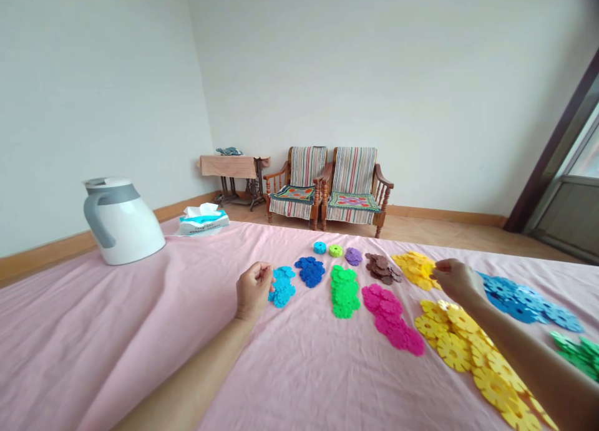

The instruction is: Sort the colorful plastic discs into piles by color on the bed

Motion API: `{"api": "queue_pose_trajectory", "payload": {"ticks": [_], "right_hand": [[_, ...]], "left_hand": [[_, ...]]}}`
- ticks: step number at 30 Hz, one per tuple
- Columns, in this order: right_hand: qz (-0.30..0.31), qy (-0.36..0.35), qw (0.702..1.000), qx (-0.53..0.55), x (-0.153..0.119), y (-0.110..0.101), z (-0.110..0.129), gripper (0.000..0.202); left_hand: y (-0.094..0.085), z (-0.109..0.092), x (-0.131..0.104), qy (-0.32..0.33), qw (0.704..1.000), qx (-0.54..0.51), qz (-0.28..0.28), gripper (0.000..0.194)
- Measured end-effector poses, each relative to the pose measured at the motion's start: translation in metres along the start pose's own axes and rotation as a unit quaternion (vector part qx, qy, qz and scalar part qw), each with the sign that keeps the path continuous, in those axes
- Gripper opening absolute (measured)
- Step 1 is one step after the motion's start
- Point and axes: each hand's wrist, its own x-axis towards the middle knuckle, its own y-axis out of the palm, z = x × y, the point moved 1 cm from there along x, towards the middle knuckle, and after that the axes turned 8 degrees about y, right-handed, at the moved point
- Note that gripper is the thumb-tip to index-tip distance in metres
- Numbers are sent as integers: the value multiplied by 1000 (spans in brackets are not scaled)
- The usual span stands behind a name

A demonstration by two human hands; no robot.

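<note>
My left hand (253,289) is closed, its fingertips pinched together at the left edge of a pile of light blue notched plastic discs (283,287). Whether a disc is between those fingers I cannot make out. My right hand (457,282) is also pinched, at the right side of a pile of small yellow discs (412,267); the fingers hide anything they hold. Larger yellow discs (453,351) spread below the right wrist and partly under the forearm. Dark blue discs (311,271) lie just right of my left hand. Larger blue discs (519,299) lie beyond the right forearm.
Between the hands are green discs (345,294), magenta discs (392,319), brown discs (381,267) and purple discs (354,256). Green discs (578,353) sit far right. A white jug (131,225) and a tissue box (203,221) stand left on the pink cloth (290,381).
</note>
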Motion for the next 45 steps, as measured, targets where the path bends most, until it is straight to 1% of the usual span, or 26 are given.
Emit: {"api": "queue_pose_trajectory", "payload": {"ticks": [2,4,7,10,12,14,16,17,19,23,29,31,39,45], "right_hand": [[7,18,1000,6,-4,-4,-5,11],[22,15,1000,16,-15,-9,-4,17],[47,-22,998,35,-47,-11,6,18],[105,-105,986,76,-99,-6,25,18],[141,-163,974,73,-138,-3,36,19],[174,-237,953,72,-172,-2,45,23],[203,-302,929,58,-195,-5,50,25],[212,-326,920,51,-201,-6,50,26],[222,-353,908,39,-206,-9,48,27],[212,-358,909,38,-199,-6,39,25],[188,-351,914,84,-198,4,34,23],[193,-355,911,87,-198,5,35,22],[198,-371,904,76,-195,11,36,26],[227,-345,909,63,-197,8,37,28]], "left_hand": [[0,0,0,5,1000,7,2,28],[0,-1,0,14,1000,14,6,28],[1,-4,-3,39,999,31,17,27],[3,-13,-10,81,994,54,43,24],[6,-21,-16,115,989,69,68,21],[8,-29,-23,149,981,81,96,19],[10,-36,-30,180,972,88,125,18],[11,-40,-32,192,968,89,138,17],[11,-44,-37,216,958,90,162,18],[11,-45,-43,261,937,115,201,18],[12,-41,-45,289,925,125,214,16],[12,-41,-46,297,921,123,220,15],[16,-42,-47,299,907,130,267,17],[18,-39,-49,298,898,145,289,17]]}}
